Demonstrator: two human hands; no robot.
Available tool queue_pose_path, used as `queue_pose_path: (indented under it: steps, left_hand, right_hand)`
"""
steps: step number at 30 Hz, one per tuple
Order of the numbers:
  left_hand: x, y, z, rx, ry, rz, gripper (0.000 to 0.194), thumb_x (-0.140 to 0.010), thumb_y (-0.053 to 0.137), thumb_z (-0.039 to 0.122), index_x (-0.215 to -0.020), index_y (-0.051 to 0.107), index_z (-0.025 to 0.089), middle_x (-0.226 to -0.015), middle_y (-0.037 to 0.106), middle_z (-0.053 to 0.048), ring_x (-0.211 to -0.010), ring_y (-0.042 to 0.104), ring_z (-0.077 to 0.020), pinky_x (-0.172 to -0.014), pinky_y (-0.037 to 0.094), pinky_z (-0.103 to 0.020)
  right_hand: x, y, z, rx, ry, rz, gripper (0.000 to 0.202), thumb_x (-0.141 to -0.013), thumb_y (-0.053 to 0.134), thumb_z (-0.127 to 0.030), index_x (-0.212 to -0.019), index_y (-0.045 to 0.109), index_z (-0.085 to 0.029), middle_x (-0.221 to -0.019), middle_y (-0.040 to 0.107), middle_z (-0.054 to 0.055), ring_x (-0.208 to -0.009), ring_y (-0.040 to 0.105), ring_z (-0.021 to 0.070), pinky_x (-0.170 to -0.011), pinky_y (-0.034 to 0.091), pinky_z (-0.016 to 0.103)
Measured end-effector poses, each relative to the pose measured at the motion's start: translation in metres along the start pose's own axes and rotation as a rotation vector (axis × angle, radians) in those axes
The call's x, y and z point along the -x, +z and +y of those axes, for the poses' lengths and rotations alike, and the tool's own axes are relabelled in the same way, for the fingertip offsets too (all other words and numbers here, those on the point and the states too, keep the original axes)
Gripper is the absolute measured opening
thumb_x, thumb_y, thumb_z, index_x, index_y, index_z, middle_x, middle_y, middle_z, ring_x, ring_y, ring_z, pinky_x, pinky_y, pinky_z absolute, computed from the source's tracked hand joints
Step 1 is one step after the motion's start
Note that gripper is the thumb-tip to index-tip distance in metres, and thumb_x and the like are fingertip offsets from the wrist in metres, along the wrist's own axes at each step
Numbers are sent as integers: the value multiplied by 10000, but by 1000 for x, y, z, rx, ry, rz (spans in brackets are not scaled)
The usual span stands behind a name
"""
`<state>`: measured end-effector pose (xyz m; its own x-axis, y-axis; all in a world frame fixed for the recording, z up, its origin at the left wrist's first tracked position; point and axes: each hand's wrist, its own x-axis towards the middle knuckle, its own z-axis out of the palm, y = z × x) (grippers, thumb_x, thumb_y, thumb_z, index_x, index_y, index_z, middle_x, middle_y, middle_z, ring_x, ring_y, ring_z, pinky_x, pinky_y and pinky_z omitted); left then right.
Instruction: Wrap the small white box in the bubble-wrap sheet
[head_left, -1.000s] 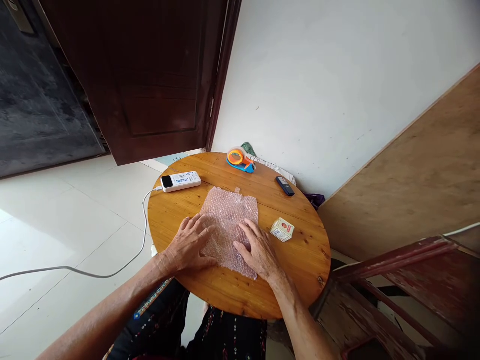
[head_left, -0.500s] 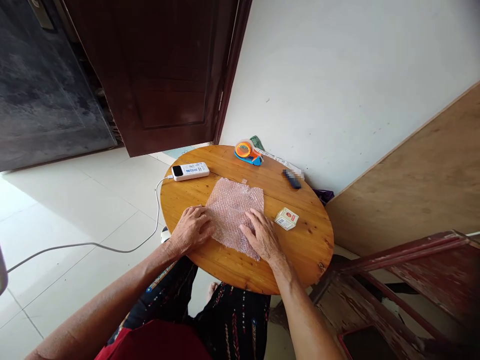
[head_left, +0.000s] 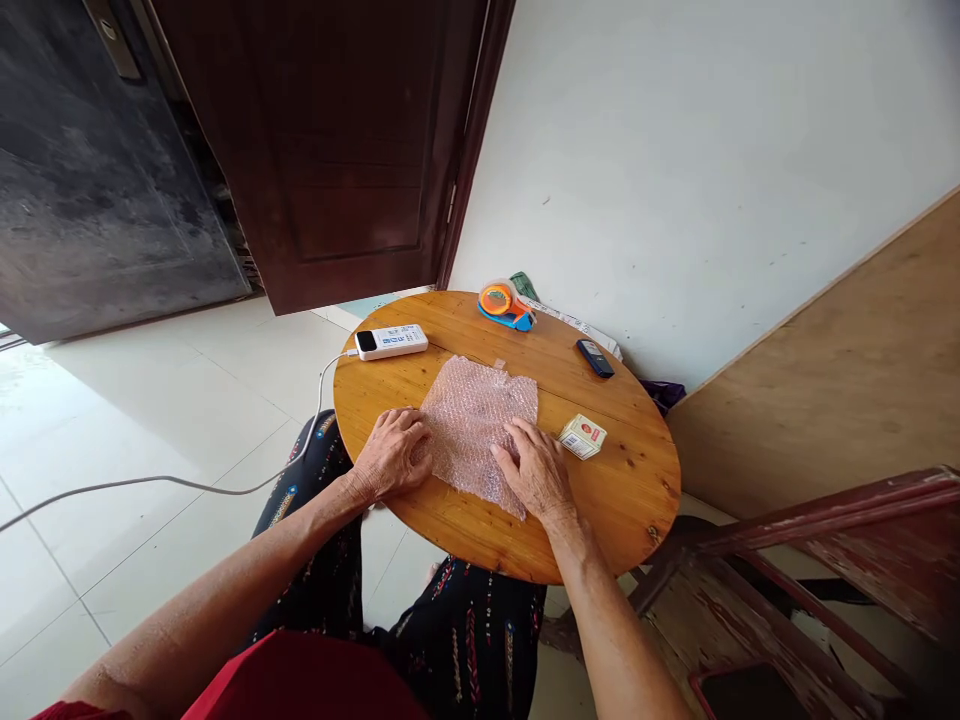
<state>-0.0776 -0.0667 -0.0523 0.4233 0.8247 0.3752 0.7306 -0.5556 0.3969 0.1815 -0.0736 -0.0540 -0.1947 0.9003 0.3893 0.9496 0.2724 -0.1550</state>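
A sheet of pinkish clear bubble wrap (head_left: pixel 476 425) lies flat on the round wooden table (head_left: pixel 622 510). My left hand (head_left: pixel 394 450) rests at the sheet's left edge, partly on the wood, with its fingers loosely bent and nothing seen in them. On the right side of the sheet lies my right hand (head_left: pixel 536 470), palm down with the fingers spread. A small cream carton with red print (head_left: pixel 583 437) is just right of that hand. Both palms hide part of the sheet's sides.
A white power bank (head_left: pixel 391 342) sits at the back left, its cable (head_left: pixel 202 485) hanging off the table. An orange and blue tape dispenser (head_left: pixel 506 305) stands at the back edge. A dark blue device (head_left: pixel 595 358) lies at the right. A wooden chair (head_left: pixel 750 590) stands beside the table.
The camera view has shifted slightly, so the table appears a little further right. My left knee now shows beside the table. Both hands stay on the bubble wrap with hardly any movement.
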Motion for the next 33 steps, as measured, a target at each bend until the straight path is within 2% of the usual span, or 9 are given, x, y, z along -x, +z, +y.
queue_pose_path:
  steps: [7,12,21,27,33]
  left_hand:
    - [-1,0,-1,7,10,1,229,-787,589,251,-996,673,208,-1236,634,-102,-1178,551,-286,-1043,423,-467]
    - [-1,1,-1,4,14,5,237,-770,595,241,-990,672,204,-1216,637,-108,-1170,555,-292,-1038,428,-470]
    - [0,-1,1,10,1,3,240,-768,586,233,-994,660,205,-1208,635,-110,-1168,556,-291,-1024,434,-466]
    - [2,2,-1,0,22,9,246,-778,581,245,-1009,655,204,-1220,636,-112,-1171,558,-295,-1022,434,-475]
    - [3,0,0,-12,33,0,235,-818,561,246,-1026,660,197,-1242,630,-121,-1215,542,-301,-1041,431,-478]
  right_hand:
    - [-1,4,3,-18,13,6,381,-981,373,-321,-1210,643,-182,-1312,637,138,-1195,576,286,-962,429,454]
    - [0,6,6,-31,1,11,379,-951,398,-264,-1233,636,-177,-1314,635,143,-1217,566,287,-983,431,470]
    - [0,3,4,-18,11,15,370,-934,417,-264,-1204,638,-140,-1302,638,168,-1190,582,310,-964,439,480]
    - [1,4,3,-14,22,30,355,-926,432,-260,-1199,644,-176,-1295,645,142,-1183,580,297,-976,426,467]
    - [0,1,1,-18,33,6,346,-928,431,-262,-1179,642,-153,-1301,643,147,-1179,584,299,-966,428,462]
